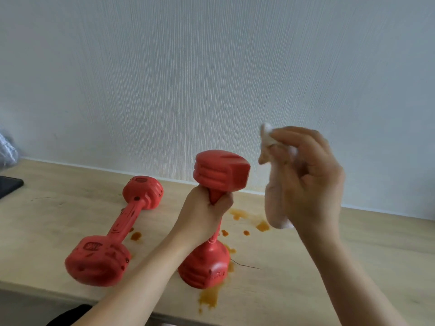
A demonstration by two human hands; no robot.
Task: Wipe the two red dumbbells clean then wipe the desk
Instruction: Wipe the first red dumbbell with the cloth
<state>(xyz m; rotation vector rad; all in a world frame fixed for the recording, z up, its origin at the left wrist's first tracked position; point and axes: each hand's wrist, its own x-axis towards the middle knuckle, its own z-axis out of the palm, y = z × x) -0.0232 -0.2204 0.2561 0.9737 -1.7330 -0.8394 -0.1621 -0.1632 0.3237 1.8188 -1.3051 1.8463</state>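
On the desk (353, 255), 2 hands grip: left hand (202, 217) 1 of 2 dumbbells (221, 170), right hand (310, 180) 1 cloth (275, 208).

Upright dumbbell's handle (215, 198) mostly hidden inside left hand (202, 217); dark object (9, 185) cut by left edge.

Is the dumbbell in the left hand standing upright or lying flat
Upright. The held dumbbell stands on end, its lower head on the desk, while the left hand grips its handle.

Desk (353, 250) bare at right; two dumbbells (113, 231) (211, 222), brown spills (209, 297) crowd centre-left.
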